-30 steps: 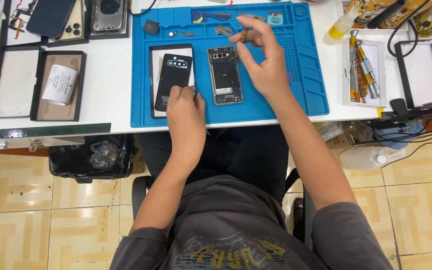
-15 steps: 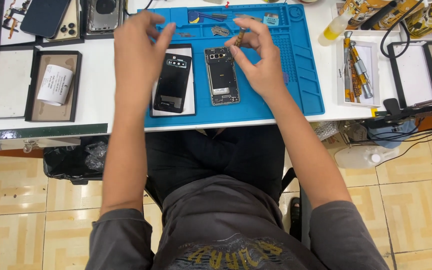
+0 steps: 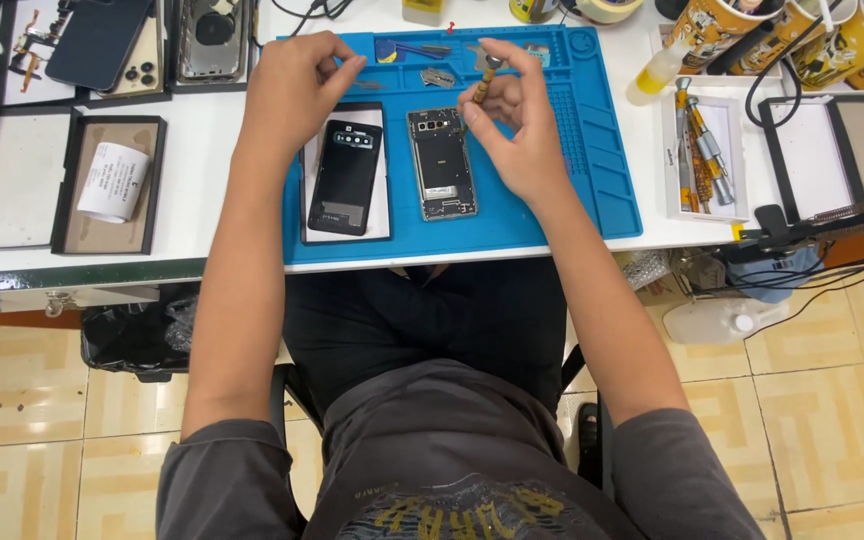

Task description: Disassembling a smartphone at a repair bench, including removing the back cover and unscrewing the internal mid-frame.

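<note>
An opened phone body (image 3: 442,163) lies on the blue work mat (image 3: 572,150), its insides facing up. A black back cover (image 3: 345,177) rests on a white tray just left of it. My right hand (image 3: 517,125) hovers over the phone's top right and grips a small brown-handled screwdriver (image 3: 484,80), tip pointing down toward the phone. My left hand (image 3: 297,85) is raised above the back cover's top, fingers curled with thumb and fingertips pinched together; I cannot see anything between them.
Small metal parts (image 3: 439,75) lie on the mat's far strip. Trays with phones (image 3: 102,45) and a paper roll (image 3: 112,182) sit at the left. A screwdriver set (image 3: 702,150), a yellow bottle (image 3: 657,72) and cans stand at the right.
My left hand lifted off the back cover and rose to the mat's upper left. My right hand stayed above the phone with the screwdriver, shifting slightly.
</note>
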